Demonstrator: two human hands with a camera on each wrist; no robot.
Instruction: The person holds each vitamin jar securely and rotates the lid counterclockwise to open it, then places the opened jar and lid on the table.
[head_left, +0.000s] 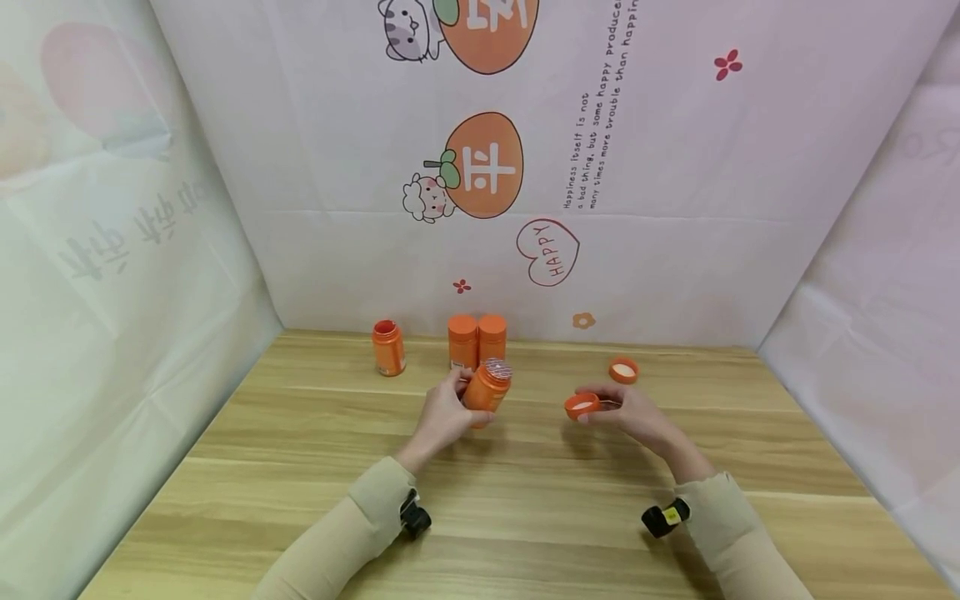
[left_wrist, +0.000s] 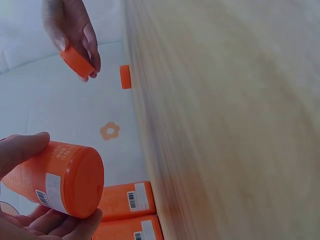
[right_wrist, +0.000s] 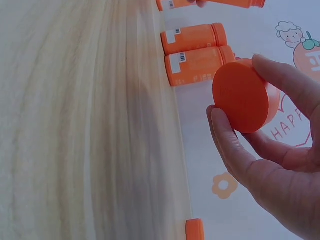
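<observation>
My left hand (head_left: 444, 414) grips an orange bottle (head_left: 486, 393), tilted and lifted off the table. Its cap is off, and a silvery striped covering shows over the mouth. In the left wrist view the bottle's round base and a white barcode label face the camera. To the right, my right hand (head_left: 633, 414) pinches an orange lid (right_wrist: 242, 95) between thumb and fingers, above the table. The lid's white lining faces upward in the head view. Bottle and lid are apart.
Two capped orange bottles (head_left: 462, 340) stand side by side near the back wall. An uncapped orange bottle (head_left: 388, 350) stands left of them. A second orange lid (head_left: 623, 370) lies lining-up at the back right of the wooden table (head_left: 525, 517). Printed white cloth (head_left: 652, 267) encloses the table.
</observation>
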